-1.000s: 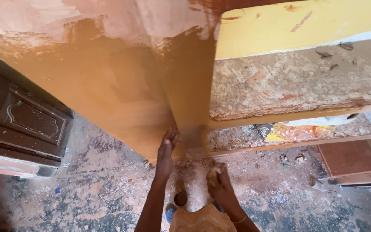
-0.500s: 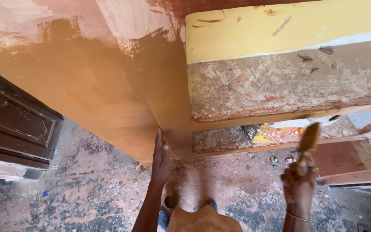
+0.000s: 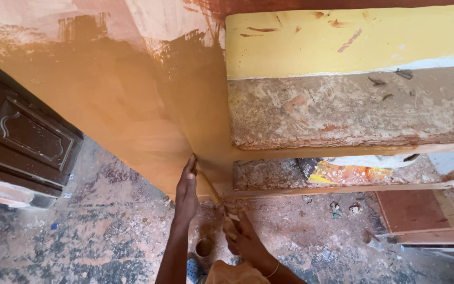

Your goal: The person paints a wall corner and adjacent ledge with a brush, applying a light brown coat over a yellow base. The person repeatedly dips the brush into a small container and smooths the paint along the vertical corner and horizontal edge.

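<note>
Head view: right hand (image 3: pixel 245 239), raised a moment ago, now grips the thin orange-stained paintbrush (image 3: pixel 214 194) at the orange-painted wall (image 3: pixel 132 115) corner (left hand (image 3: pixel 186 189) flat, open, holding nothing)

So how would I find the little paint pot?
Start at the big orange-painted wall and follow its corner down to the speckled floor. Between the left hand and right hand sits the small paint pot, the only round, open-topped thing there.

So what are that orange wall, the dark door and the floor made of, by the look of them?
The orange wall looks like plaster under wet, streaky paint, with bare pale patches at the top. The dark door seems to be carved wood, brown and semi-glossy, with raised panels. The floor looks like rough concrete, grey, spattered with paint and dust.
</note>
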